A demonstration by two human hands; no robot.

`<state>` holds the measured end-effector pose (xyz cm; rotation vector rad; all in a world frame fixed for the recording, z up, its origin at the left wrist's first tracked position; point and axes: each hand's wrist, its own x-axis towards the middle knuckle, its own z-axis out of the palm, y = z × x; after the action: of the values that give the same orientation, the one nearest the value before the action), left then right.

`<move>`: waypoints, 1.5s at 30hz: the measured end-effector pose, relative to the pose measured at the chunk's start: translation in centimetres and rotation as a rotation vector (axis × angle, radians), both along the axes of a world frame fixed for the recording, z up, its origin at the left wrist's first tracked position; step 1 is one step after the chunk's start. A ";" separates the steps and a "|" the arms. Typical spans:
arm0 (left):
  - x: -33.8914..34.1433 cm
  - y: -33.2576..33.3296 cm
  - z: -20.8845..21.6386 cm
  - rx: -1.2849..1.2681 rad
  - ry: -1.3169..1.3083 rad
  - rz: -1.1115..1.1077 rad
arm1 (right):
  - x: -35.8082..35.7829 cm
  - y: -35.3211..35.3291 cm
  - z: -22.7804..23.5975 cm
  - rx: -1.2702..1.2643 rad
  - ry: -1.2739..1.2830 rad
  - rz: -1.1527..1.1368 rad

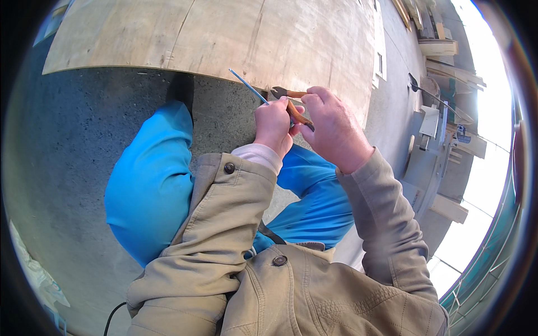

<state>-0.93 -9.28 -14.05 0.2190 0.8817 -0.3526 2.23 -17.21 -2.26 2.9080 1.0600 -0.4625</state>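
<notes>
My left hand [273,124] is closed around a thin, straight blue wire-like piece [246,84], which sticks out up and to the left from the fist. Whether it is wire or a stiff rod I cannot tell. In my right hand [335,126] is a pair of pliers [297,94] with orange handles and a dark metal head. The handles are spread, and the head points left, just above my left fist. The jaws are beside the blue piece, with a small gap seen between them. The fingers of both hands meet around the lower handle, hiding part of it.
A large pale plywood sheet [213,33] spans the far side, its near edge just beyond my hands. Below lies a grey concrete floor [73,140], with my blue-trousered legs [148,185] over it. Timber offcuts [440,47] and a long-handled tool [414,83] are at the right.
</notes>
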 end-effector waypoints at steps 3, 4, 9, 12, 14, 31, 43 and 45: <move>0.1 0.1 0.1 -0.010 -0.009 0.008 | 0.5 -0.2 -0.3 -0.001 0.005 -0.010; 0.2 0.1 0.1 -0.015 -0.010 0.011 | 0.6 -0.2 -0.3 0.002 0.006 -0.009; 0.2 0.1 0.1 -0.027 -0.032 0.011 | 1.1 0.0 0.0 0.004 0.044 -0.025; 0.4 0.2 -0.1 -0.057 -0.054 0.018 | 2.0 0.3 0.5 0.026 0.078 -0.036; 0.6 0.3 -0.2 -0.081 -0.066 0.013 | 2.7 0.2 0.8 0.057 0.080 0.007; 1.2 -0.3 -0.6 -0.058 -0.023 -0.004 | 10.7 -1.2 0.9 0.040 0.312 0.056; 0.7 -1.0 -0.3 -0.155 -0.053 0.043 | 7.1 -1.9 2.3 -0.017 0.250 0.126; 0.7 -1.2 -0.3 -0.163 -0.060 0.043 | 6.7 -2.1 2.3 -0.001 0.264 0.105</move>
<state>-0.23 -10.49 -14.33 0.0593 0.7927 -0.3741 8.90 -19.33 0.08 2.8273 1.2326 -0.8592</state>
